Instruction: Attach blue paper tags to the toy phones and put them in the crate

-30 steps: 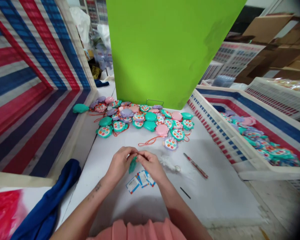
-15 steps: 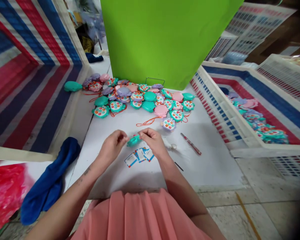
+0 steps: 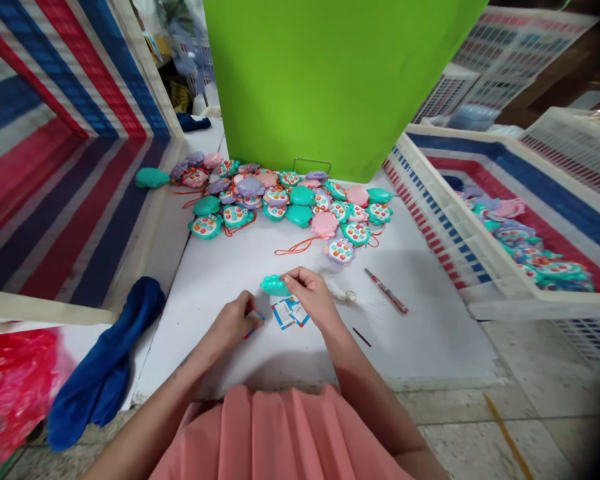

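A small teal animal-shaped toy (image 3: 275, 286) is pinched between the fingers of my right hand (image 3: 310, 292), held just above the white table (image 3: 410, 347). My left hand (image 3: 237, 319) is closed on one small printed card (image 3: 255, 324), whose blue and orange edge shows past the fingers. Beside it, between the hands, more of these cards (image 3: 286, 312) overlap on the tabletop. Farther back lies a heap of similar teal, pink and purple toys (image 3: 300, 195), several with orange cord loops and coloured dots.
A pen (image 3: 386, 291), a thin dark stick (image 3: 362, 337) and a tuft of white ties (image 3: 344, 295) lie to the right. Striped crates stand at left (image 3: 95, 293) and right (image 3: 460, 303). A green board (image 3: 330, 80) rises behind the heap. Blue cloth (image 3: 110, 367) hangs at the left edge.
My left hand has left the toy, moved down toward me and taken hold of the leftmost card. My right hand keeps the toy, which is now turned differently.
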A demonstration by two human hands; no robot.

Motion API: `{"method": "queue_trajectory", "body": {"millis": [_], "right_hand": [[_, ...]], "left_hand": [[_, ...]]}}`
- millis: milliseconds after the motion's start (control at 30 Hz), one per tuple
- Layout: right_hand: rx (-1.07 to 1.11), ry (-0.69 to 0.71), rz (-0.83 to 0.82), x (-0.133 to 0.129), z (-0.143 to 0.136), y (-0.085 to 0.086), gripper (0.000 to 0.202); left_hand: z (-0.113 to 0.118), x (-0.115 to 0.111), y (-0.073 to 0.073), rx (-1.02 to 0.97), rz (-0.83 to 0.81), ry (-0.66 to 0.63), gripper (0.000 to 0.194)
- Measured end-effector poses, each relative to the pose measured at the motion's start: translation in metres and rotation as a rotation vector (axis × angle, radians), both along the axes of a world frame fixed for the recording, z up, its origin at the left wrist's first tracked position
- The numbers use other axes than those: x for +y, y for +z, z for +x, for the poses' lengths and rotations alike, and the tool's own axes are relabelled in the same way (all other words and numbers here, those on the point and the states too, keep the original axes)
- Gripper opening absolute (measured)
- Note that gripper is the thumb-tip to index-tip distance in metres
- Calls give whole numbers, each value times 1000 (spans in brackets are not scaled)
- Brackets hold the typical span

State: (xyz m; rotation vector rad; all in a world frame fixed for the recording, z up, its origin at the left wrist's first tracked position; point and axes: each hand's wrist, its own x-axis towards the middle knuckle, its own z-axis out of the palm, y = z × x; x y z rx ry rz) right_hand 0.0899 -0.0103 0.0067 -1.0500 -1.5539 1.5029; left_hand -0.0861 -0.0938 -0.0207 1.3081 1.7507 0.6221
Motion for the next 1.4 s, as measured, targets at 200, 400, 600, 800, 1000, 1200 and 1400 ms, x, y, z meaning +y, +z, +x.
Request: {"method": "queue_trajectory", "body": {"millis": [200, 400, 600, 800, 1000, 1200, 1400], "right_hand": [[-111, 237, -7, -17, -10, -2, 19], [-145, 241, -24, -24, -22, -4, 15], [-155, 206, -58, -25, -24, -4, 14], [-85, 254, -37, -28, -23, 3, 21], [-75, 320, -30, -27, -18, 3, 20], [-85, 305, -42, -26, -20, 1, 23], [-110, 256, 19, -26, -23, 3, 22]], "left_hand": [[-18, 12, 27, -634, 152, 384, 47], [-8, 11, 43, -760, 198, 393, 41], [-6, 9, 48, -835, 172, 409, 39], [-4, 7, 51, -882, 138, 399, 41], [-7, 4, 43, -787, 142, 358, 32], [-8, 3, 47, -786, 147, 340, 41], [-4, 2, 53, -769, 117, 352, 42]]}}
